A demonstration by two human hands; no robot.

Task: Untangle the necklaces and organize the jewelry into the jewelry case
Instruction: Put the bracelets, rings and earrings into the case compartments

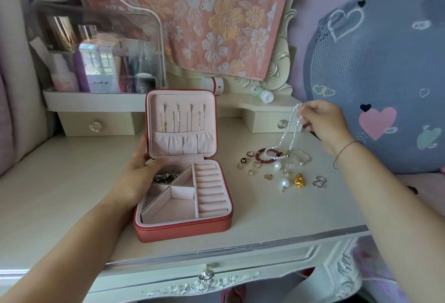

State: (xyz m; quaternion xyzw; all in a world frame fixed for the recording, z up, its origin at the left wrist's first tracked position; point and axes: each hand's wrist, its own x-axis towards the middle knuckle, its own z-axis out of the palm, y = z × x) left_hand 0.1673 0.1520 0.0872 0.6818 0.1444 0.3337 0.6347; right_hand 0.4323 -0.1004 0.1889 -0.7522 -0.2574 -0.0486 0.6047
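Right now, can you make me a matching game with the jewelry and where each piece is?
Things
1. pearl necklace
2. gold pendant
3. thin chains
4. dark silver tangle

Places
A. hanging inside the lid of the jewelry case
B. lying on the table, right of the case
C. pinched by the right hand
D. in the case's back left compartment

Pairs: 1-C, 2-B, 3-A, 4-D

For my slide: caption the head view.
Right hand holds a pearl necklace; left hand rests on the open jewelry case.
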